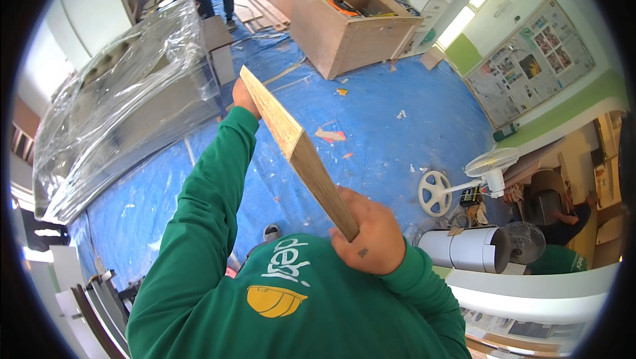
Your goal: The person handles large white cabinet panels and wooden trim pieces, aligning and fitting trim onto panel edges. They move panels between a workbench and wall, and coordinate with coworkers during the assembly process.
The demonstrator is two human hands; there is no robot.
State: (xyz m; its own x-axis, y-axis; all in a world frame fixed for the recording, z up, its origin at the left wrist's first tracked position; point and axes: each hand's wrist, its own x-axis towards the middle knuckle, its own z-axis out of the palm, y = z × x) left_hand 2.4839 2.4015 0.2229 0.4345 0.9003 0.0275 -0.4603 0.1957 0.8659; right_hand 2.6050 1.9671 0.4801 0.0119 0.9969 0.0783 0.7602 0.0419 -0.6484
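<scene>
**Plywood strip held up at both ends**

Right hand (366, 236) clenches the near end of a plywood strip (295, 149); the left hand (242, 97) grips its far end, arm outstretched. Strip is lifted clear above the blue floor sheet (377, 127). Nothing fitted yet, seemingly; placing remains.

Counting: one long pale plywood strip (298, 150) lying between two gripping hands, left (243, 97) and right (368, 236). Beyond the fingers: one open plywood crate (351, 24), two white standing fans (490, 163), one plastic-wrapped bundle (126, 101).
</scene>
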